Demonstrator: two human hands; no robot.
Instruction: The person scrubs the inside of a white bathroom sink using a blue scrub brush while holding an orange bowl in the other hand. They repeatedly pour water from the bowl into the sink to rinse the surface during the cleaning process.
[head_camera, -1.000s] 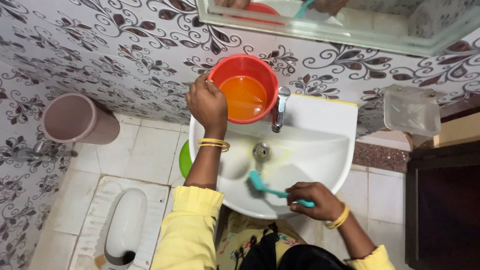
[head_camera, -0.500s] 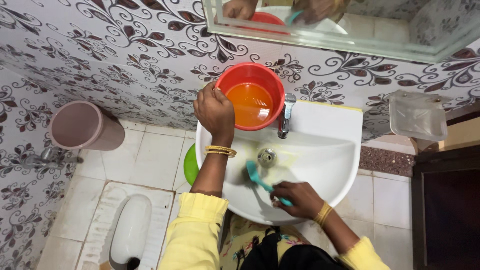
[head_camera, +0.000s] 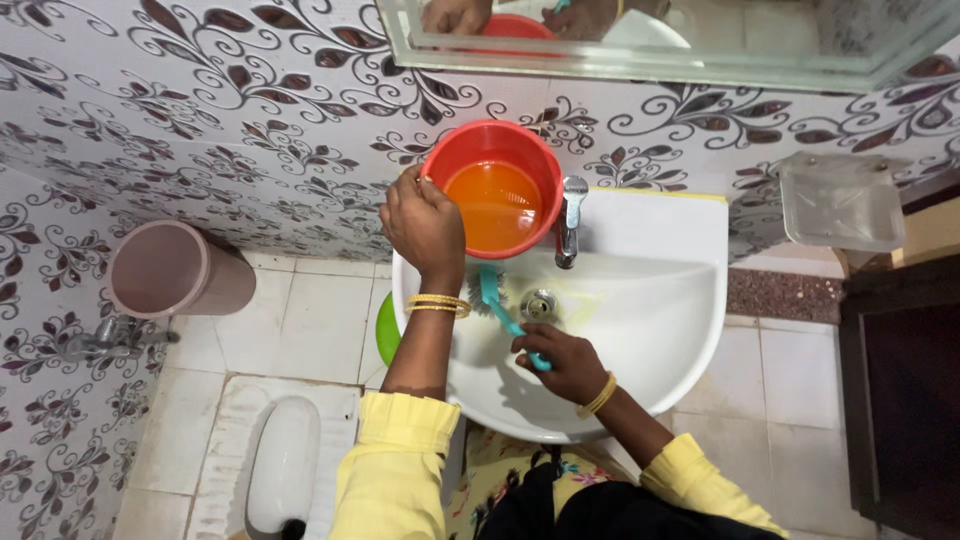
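Scrubbing inside white ceramic washbasin (head_camera: 650, 330). Right hand (head_camera: 560, 362) closed around handle of teal plastic scrubbing brush (head_camera: 497, 305); bristle head beyond the knuckles, up-left, just left of steel drain (head_camera: 540, 304). Left hand (head_camera: 425, 225) clamped on rim of red plastic mug (head_camera: 495, 185), tilted at basin's back edge beside chrome tap (head_camera: 569, 218). Best kept: bristles flat, short strokes around drain, mug steady.

— What is the left hand (head_camera: 425, 225) doing?
— It grips the rim of a red bucket (head_camera: 495, 185) holding orange liquid, beside the tap (head_camera: 568, 220).
— And the right hand (head_camera: 560, 362)?
— It holds a teal brush (head_camera: 500, 305), bristles against the white basin (head_camera: 640, 330) near the drain (head_camera: 540, 305).
— Anything else?
— A pink bin (head_camera: 175, 270) stands by the patterned wall.
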